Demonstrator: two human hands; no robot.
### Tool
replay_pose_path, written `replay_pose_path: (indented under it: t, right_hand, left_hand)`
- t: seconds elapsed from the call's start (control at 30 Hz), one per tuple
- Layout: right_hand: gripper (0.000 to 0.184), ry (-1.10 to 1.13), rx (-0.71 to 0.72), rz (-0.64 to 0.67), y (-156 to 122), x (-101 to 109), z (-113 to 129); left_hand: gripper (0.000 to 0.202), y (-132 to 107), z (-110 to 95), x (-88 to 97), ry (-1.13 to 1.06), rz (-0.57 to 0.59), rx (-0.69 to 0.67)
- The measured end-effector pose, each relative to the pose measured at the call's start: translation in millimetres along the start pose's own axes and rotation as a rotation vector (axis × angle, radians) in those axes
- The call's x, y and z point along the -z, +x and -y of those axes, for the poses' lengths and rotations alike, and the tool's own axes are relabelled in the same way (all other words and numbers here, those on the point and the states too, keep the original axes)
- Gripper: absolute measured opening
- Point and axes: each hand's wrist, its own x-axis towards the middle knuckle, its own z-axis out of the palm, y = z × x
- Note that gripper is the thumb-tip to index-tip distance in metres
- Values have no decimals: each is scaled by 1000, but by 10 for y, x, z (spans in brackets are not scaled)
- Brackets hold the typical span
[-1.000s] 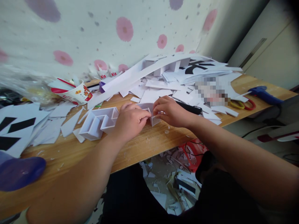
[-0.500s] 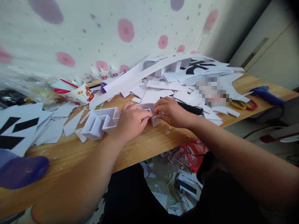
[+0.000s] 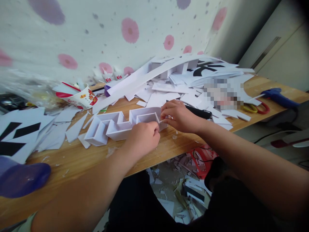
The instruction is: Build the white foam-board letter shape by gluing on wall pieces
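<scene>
A hollow white foam-board letter, with thin upright walls in a zigzag outline, lies on the wooden table in front of me. My left hand is closed, its fingers curled at the front wall near the right end; the fingertips are partly hidden. At that same end, my right hand pinches the letter's wall between thumb and fingers. A short white strip stands up between the two hands, close to the right fingertips. A black-handled tool lies just behind my right hand.
White board offcuts and a long curved strip pile up behind. A paper cup holding tools stands at the back left. Scissors and a blue glue gun lie right. A purple object sits front left; scraps litter the floor.
My left hand has moved down and toward me from over the letter to its front wall, with fingers curled in, uncovering the middle compartments. My right hand stays at the right end.
</scene>
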Motion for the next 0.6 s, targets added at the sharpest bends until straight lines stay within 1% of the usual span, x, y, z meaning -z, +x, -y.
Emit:
replay_pose_path:
  t: [0.1,0.17,0.27,0.43,0.53,0.6]
  right_hand:
    - [7,-9,6,-5,-4,4,-3]
    - [7,-6,10,-6,-4,2,-1]
    - [8,-1,16,-17,-1,-6,10]
    - [9,-9,20,-15,-4,16,-9]
    - [15,68,26,-90,-46,101,-62]
    - [20,115,-38,-172,-98,168,-83]
  left_hand:
    - [17,12,1,-18,119,-21,-18]
    - [17,13,-4,-23,159,2,-28]
    - [17,18,-11,-37,129,62,-16]
    - [19,29,4,-66,36,83,15]
    - [19,30,17,-63,2,85,23]
    - [19,29,20,-59,9,95,19]
